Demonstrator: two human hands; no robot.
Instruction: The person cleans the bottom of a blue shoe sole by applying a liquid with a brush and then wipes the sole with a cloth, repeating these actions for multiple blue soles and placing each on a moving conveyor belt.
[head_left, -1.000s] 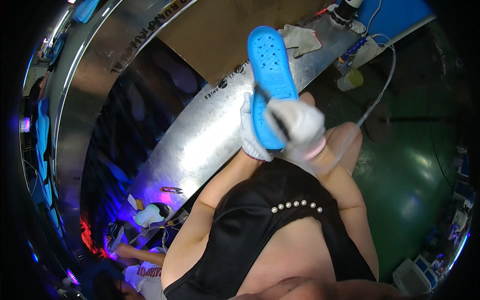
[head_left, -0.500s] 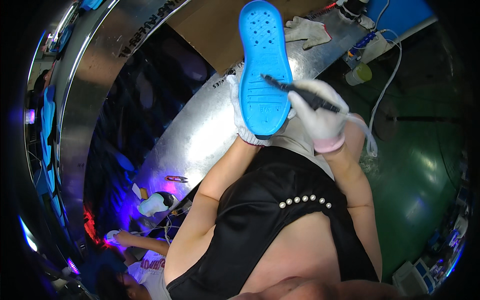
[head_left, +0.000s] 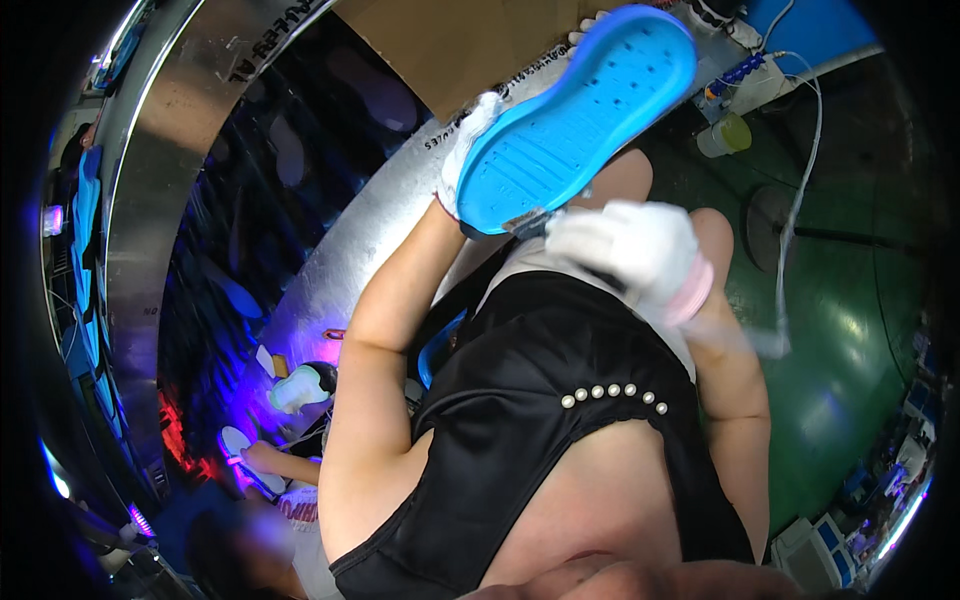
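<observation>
A bright blue shoe sole (head_left: 570,130) with holes at its wide end and ridges toward its heel is held up at a slant. My left hand (head_left: 472,140), in a white glove, grips it from the left edge, most fingers hidden behind it. My right hand (head_left: 630,250), gloved in white with a pink cuff, is closed beside the dark heel end and smeared by motion. It is around a black pen-like tool, now mostly hidden, with a blurred dark tip (head_left: 530,220) at the heel edge. A pale thin hose (head_left: 765,345) trails from behind that hand.
Under my hands lies a metal tabletop (head_left: 345,250), with brown cardboard (head_left: 440,45) behind. Left runs a dark belt (head_left: 235,220) with soles on it. Scissors-like snips (head_left: 334,334) lie nearby. A co-worker's hand (head_left: 262,458) is at lower left; a yellow-white cup (head_left: 725,137) stands right.
The sole has tilted, its wide end swinging right and its heel left. My right hand has moved down from the sole's middle to beside the heel, the tool with it.
</observation>
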